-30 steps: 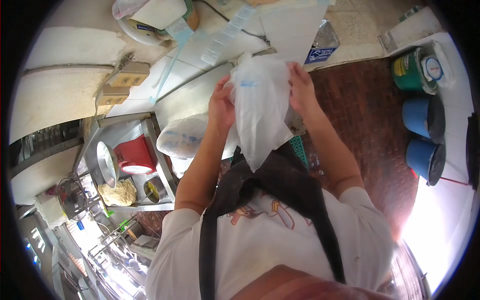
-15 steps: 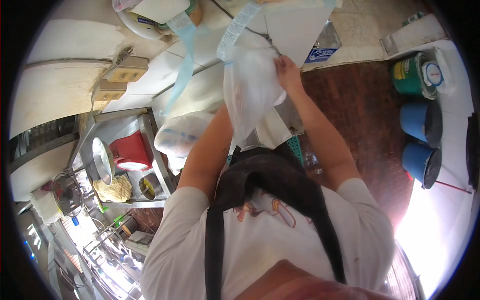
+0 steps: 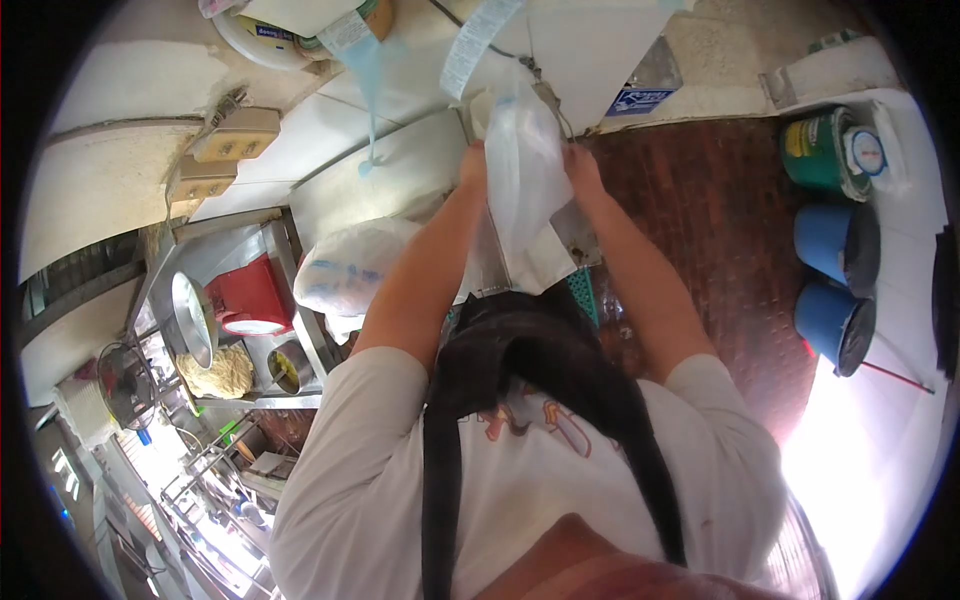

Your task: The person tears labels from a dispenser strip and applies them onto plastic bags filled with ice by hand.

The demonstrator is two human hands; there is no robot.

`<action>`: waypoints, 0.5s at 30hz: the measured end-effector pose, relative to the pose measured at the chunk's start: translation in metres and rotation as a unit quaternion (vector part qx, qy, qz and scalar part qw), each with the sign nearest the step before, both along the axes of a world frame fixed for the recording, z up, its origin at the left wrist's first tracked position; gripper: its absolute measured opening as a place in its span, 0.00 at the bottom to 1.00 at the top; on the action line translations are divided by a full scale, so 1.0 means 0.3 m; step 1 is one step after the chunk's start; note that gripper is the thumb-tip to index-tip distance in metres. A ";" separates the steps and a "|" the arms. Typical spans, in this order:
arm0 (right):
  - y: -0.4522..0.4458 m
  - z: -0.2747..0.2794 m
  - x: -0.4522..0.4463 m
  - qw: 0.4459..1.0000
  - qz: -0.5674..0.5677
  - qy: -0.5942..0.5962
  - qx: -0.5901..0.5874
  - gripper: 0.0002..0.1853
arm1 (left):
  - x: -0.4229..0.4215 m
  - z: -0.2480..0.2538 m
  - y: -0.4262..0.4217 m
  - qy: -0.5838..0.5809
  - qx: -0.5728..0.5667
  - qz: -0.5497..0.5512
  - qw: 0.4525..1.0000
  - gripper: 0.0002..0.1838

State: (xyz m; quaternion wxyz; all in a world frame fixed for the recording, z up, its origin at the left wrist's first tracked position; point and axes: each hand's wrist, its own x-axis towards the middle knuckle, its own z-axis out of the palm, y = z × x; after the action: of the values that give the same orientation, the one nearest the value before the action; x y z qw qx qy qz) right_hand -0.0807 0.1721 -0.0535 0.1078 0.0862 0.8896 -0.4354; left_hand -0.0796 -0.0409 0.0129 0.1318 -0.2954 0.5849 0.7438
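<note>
Between my hands, in front of the dark apron [image 3: 530, 350], a translucent white plastic bag [image 3: 525, 180] hangs down. My left hand [image 3: 474, 168] is at the bag's left edge, its fingers mostly hidden behind the plastic. At the right edge is my right hand [image 3: 582, 168], closed, with its fingertips partly covered by the bag. A larger wrapped plastic bundle with blue print [image 3: 355, 268] lies left of my left forearm. Pale blue printed strips [image 3: 478, 45] hang above the bag.
A metal shelf at left holds a red scale [image 3: 250, 296], a metal bowl [image 3: 194, 318], a yellowish mass [image 3: 218, 372] and a pot [image 3: 289, 366]. Two blue buckets [image 3: 826, 240] and a green tin [image 3: 815, 150] stand right. A blue box [image 3: 640, 100] sits near the top.
The bag has narrowed and turned between my hands. My left hand has come out from behind the bag to its left edge. My right hand has moved slightly lower.
</note>
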 end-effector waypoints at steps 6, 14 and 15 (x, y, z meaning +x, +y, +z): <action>0.122 0.340 0.052 0.993 0.014 0.079 -0.086 0.29 | 0.184 0.205 0.047 0.098 -0.038 0.093 0.990 0.36; -0.008 0.713 0.180 0.930 0.241 0.104 -0.258 0.56 | 0.307 0.400 0.065 0.309 -0.245 -0.124 0.911 0.39; -0.021 0.653 0.174 0.932 0.237 0.112 -0.249 0.57 | 0.293 0.332 0.047 0.311 -0.237 -0.175 0.904 0.38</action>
State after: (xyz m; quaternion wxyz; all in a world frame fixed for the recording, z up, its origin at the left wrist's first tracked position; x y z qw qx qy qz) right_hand -0.0285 0.1659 0.1424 0.1260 -0.2063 0.7537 -0.6111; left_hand 0.0082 -0.0267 0.1125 -0.0027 0.0351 0.7973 0.6026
